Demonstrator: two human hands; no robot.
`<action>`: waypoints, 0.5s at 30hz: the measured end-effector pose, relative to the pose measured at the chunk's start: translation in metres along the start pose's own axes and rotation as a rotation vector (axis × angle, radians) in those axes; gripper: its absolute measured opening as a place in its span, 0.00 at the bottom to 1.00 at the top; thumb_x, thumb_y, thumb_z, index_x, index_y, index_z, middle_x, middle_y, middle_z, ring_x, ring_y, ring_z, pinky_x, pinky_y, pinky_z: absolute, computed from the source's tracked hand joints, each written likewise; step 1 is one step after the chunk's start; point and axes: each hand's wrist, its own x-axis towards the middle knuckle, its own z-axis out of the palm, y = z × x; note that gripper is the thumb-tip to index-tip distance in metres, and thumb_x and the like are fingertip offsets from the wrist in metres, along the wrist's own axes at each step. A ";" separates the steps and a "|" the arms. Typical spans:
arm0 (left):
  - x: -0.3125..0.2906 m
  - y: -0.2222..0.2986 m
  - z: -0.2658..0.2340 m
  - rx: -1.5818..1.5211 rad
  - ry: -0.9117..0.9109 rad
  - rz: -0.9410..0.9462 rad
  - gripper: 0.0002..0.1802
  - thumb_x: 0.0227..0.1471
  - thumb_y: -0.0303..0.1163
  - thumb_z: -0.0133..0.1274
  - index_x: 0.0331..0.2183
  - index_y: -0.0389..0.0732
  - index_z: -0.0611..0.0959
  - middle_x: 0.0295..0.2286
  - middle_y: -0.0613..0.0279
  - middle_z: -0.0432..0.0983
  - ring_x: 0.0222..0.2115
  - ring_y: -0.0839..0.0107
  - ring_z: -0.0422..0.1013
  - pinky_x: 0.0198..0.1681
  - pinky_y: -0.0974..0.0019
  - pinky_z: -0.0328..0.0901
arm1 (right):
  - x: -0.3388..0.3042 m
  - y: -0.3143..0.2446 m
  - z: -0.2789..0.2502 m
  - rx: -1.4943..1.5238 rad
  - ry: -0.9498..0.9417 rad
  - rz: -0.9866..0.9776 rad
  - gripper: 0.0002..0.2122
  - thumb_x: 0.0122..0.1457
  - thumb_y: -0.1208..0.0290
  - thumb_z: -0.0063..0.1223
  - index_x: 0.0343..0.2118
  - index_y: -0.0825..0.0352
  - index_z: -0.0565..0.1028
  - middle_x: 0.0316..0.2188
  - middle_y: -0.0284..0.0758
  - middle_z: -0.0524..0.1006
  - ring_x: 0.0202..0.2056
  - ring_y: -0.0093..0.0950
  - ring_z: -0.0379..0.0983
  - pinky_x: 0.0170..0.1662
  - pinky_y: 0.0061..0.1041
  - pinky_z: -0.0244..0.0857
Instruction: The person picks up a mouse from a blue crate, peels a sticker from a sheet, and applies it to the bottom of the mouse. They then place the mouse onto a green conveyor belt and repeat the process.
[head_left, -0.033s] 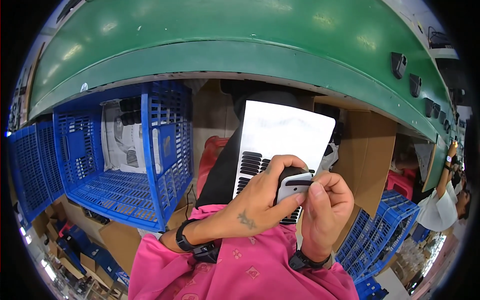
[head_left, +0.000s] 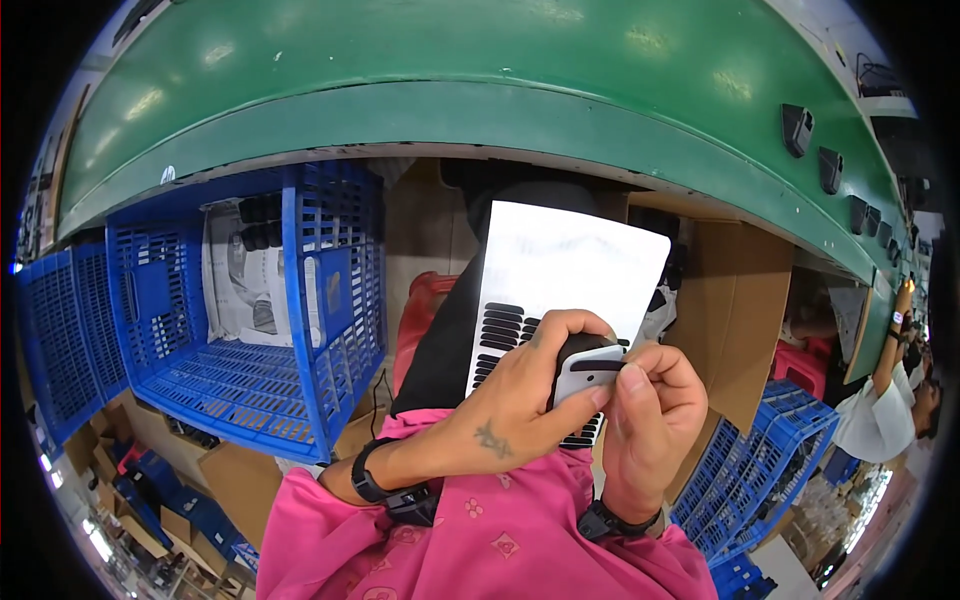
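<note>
My left hand is closed around a small rounded part with a light grey face and a dark body. A dark oblong strip lies along the top of that grey face. My right hand pinches the strip's right end between thumb and index finger, close against the part. Under both hands, a white sheet rests on my lap. Rows of black oblong stickers cover its lower portion, partly hidden by my left hand.
A green bench runs across the front, with several dark parts at its right. One blue crate stands left, another blue crate right. A cardboard box sits under the bench. Another person is at far right.
</note>
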 end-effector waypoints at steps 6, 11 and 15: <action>0.001 0.000 0.000 0.009 -0.004 -0.010 0.25 0.53 0.24 0.51 0.51 0.38 0.62 0.35 0.59 0.69 0.25 0.79 0.70 0.26 0.75 0.66 | 0.000 0.002 -0.002 -0.023 0.008 -0.015 0.03 0.57 0.78 0.50 0.30 0.71 0.69 0.25 0.28 0.70 0.23 0.11 0.59 0.27 0.11 0.51; 0.000 -0.002 0.000 0.017 0.000 -0.006 0.24 0.53 0.25 0.51 0.51 0.38 0.62 0.35 0.58 0.69 0.25 0.79 0.70 0.26 0.75 0.66 | 0.000 0.003 0.000 -0.046 0.012 -0.032 0.03 0.57 0.78 0.50 0.29 0.71 0.69 0.25 0.28 0.70 0.22 0.11 0.58 0.26 0.11 0.50; 0.000 -0.005 0.000 0.035 0.013 0.016 0.24 0.53 0.25 0.51 0.50 0.38 0.63 0.34 0.59 0.70 0.25 0.78 0.71 0.26 0.74 0.66 | -0.001 0.006 0.002 -0.059 0.043 -0.041 0.03 0.57 0.79 0.50 0.30 0.72 0.70 0.25 0.29 0.71 0.22 0.12 0.62 0.26 0.11 0.54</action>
